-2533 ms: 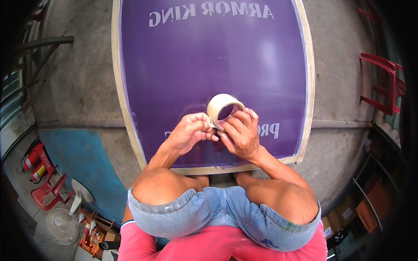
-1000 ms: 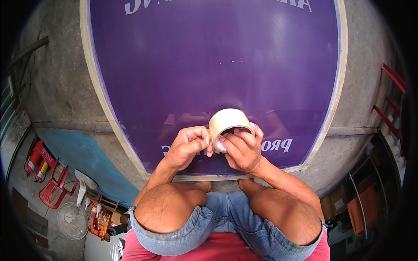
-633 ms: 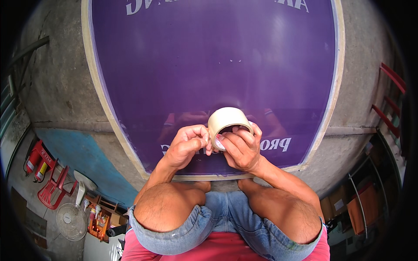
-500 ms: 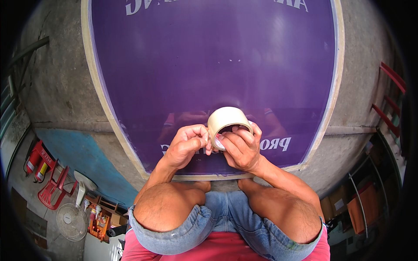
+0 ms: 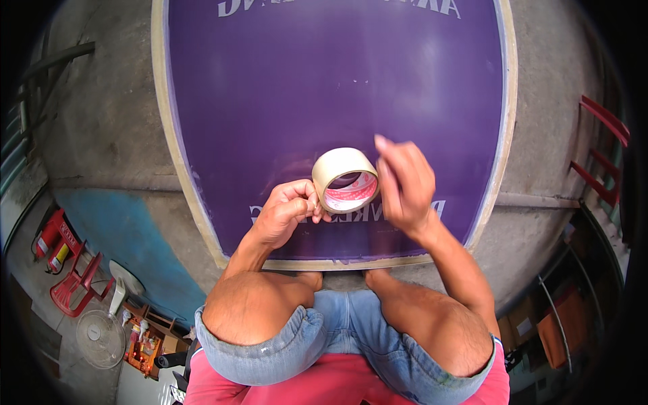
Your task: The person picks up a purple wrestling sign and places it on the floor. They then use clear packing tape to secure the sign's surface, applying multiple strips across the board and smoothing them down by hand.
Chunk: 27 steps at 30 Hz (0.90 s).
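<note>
We note the left hand (image 5: 287, 214) with fingers closed on the tape roll (image 5: 345, 179); right hand (image 5: 405, 183) loosely open beside it, above purple board (image 5: 304, 88).

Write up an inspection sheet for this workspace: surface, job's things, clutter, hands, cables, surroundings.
Surface: large purple panel with a pale wooden rim, lying flat on grey concrete floor.
Job's things: roll of beige tape, held on edge above the panel's near end.
Clutter: nothing seen on the panel.
Hands: left hand grips the roll at its left side; right hand is raised just right of the roll, fingers pinched; whether it holds the tape's end cannot be told.
Cables: nothing seen.
Surroundings: red plastic chair, white fan and red extinguishers lower left; red frame at right.
</note>
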Each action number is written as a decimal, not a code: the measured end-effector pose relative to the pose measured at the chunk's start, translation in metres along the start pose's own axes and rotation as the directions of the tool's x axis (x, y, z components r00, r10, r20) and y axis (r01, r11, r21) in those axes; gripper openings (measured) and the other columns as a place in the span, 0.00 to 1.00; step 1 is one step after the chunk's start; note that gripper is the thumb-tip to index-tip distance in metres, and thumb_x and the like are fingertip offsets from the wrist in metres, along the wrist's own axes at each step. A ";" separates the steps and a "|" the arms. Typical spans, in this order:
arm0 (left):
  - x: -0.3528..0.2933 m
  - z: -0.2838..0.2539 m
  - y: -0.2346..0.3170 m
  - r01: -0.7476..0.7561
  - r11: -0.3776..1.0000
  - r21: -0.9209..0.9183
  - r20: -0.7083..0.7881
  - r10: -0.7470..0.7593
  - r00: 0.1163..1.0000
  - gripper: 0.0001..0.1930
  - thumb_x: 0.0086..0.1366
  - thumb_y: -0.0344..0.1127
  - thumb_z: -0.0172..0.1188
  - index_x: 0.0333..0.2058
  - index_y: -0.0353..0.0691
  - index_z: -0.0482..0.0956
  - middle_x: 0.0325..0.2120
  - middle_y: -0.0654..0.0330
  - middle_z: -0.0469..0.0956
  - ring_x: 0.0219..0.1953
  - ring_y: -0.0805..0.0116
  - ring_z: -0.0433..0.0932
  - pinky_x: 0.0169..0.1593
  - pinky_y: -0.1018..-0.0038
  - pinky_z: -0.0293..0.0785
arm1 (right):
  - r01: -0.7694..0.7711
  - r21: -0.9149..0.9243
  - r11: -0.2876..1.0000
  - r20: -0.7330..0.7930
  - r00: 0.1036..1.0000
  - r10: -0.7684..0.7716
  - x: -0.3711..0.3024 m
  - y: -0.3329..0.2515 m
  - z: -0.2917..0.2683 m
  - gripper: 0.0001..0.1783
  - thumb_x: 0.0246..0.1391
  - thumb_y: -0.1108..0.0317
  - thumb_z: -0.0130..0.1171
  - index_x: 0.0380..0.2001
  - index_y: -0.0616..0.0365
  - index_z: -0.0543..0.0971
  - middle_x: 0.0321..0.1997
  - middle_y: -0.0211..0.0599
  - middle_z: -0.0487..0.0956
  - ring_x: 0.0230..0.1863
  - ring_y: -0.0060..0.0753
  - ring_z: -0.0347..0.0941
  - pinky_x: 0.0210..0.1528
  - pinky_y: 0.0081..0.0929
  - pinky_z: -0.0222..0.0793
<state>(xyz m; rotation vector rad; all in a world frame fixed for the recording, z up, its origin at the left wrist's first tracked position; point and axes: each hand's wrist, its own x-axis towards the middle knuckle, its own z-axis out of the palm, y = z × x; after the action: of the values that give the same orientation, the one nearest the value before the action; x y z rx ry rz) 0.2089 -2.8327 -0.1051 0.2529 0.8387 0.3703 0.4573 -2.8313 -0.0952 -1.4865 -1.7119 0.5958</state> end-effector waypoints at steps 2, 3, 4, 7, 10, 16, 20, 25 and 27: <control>-0.006 0.003 0.000 -0.040 0.999 0.024 -0.011 0.041 0.999 0.05 0.60 0.32 0.57 0.31 0.37 0.74 0.26 0.62 0.74 0.30 0.71 0.74 0.47 0.64 0.77 | -0.104 -0.174 0.979 0.214 0.967 0.141 0.031 -0.002 0.000 0.22 0.53 0.75 0.58 0.54 0.62 0.76 0.24 0.37 0.73 0.25 0.40 0.73 0.31 0.38 0.69; -0.010 0.001 -0.003 -0.063 0.997 0.048 -0.014 0.064 0.998 0.04 0.60 0.32 0.56 0.30 0.38 0.73 0.26 0.62 0.74 0.30 0.71 0.74 0.46 0.64 0.77 | -0.071 -0.233 0.970 0.251 0.959 0.131 0.039 0.001 0.006 0.23 0.54 0.74 0.57 0.56 0.62 0.75 0.25 0.38 0.75 0.26 0.41 0.74 0.32 0.38 0.71; -0.015 0.001 -0.004 -0.078 0.995 0.065 -0.021 0.079 0.997 0.04 0.60 0.32 0.56 0.30 0.38 0.73 0.26 0.62 0.74 0.30 0.71 0.74 0.47 0.63 0.77 | -0.038 -0.291 0.956 0.288 0.950 0.125 0.045 0.003 0.012 0.25 0.55 0.72 0.56 0.57 0.62 0.74 0.25 0.39 0.76 0.27 0.42 0.76 0.33 0.38 0.73; -0.034 0.002 -0.006 -0.118 0.988 0.102 -0.051 0.124 0.991 0.03 0.61 0.30 0.55 0.30 0.39 0.73 0.26 0.62 0.74 0.30 0.71 0.74 0.47 0.63 0.77 | -0.012 -0.428 0.904 0.385 0.902 0.194 0.055 0.001 0.026 0.27 0.54 0.70 0.54 0.60 0.61 0.72 0.27 0.42 0.80 0.29 0.43 0.79 0.35 0.38 0.76; -0.052 0.000 -0.013 -0.138 0.987 0.087 -0.076 0.145 0.987 0.02 0.61 0.29 0.53 0.29 0.38 0.73 0.26 0.62 0.74 0.30 0.71 0.73 0.48 0.63 0.76 | 0.031 -0.488 0.872 0.385 0.905 0.183 0.054 0.001 0.033 0.28 0.54 0.71 0.52 0.60 0.62 0.72 0.28 0.44 0.81 0.30 0.44 0.81 0.36 0.38 0.77; -0.065 0.000 -0.029 -0.168 0.983 0.073 -0.057 0.173 0.983 0.03 0.62 0.28 0.52 0.30 0.38 0.73 0.27 0.61 0.74 0.30 0.71 0.73 0.49 0.64 0.76 | 0.011 -0.443 0.896 0.327 0.933 0.150 0.049 0.009 0.033 0.26 0.54 0.72 0.52 0.59 0.60 0.72 0.32 0.43 0.81 0.33 0.48 0.80 0.39 0.41 0.77; -0.061 0.000 -0.039 -0.121 0.990 0.072 -0.064 0.125 0.990 0.03 0.62 0.27 0.52 0.30 0.38 0.74 0.27 0.61 0.74 0.31 0.71 0.73 0.49 0.64 0.76 | 0.006 -0.319 0.948 0.223 0.972 0.069 0.038 -0.013 0.023 0.23 0.55 0.74 0.55 0.56 0.61 0.73 0.32 0.43 0.78 0.34 0.47 0.77 0.38 0.40 0.74; -0.059 -0.007 -0.034 -0.085 0.995 0.045 -0.058 0.087 0.994 0.03 0.63 0.26 0.52 0.31 0.39 0.75 0.26 0.61 0.75 0.29 0.72 0.74 0.49 0.63 0.77 | 0.329 0.071 0.941 0.235 0.912 -0.337 -0.039 -0.082 -0.013 0.09 0.46 0.65 0.67 0.26 0.57 0.79 0.26 0.35 0.73 0.29 0.37 0.72 0.34 0.36 0.68; -0.061 -0.006 -0.029 -0.085 0.996 0.037 -0.077 0.087 0.993 0.03 0.63 0.26 0.52 0.31 0.40 0.75 0.25 0.62 0.75 0.28 0.72 0.74 0.49 0.62 0.77 | 0.380 0.091 0.921 0.219 0.894 -0.390 -0.046 -0.082 -0.013 0.12 0.47 0.63 0.68 0.30 0.60 0.80 0.32 0.37 0.78 0.38 0.41 0.76 0.43 0.38 0.70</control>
<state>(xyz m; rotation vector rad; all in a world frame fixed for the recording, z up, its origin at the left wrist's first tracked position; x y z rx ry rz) 0.1735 -2.8840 -0.0786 0.3085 0.9140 0.4491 0.4184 -2.8943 -0.0361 -1.0291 -2.0905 0.6065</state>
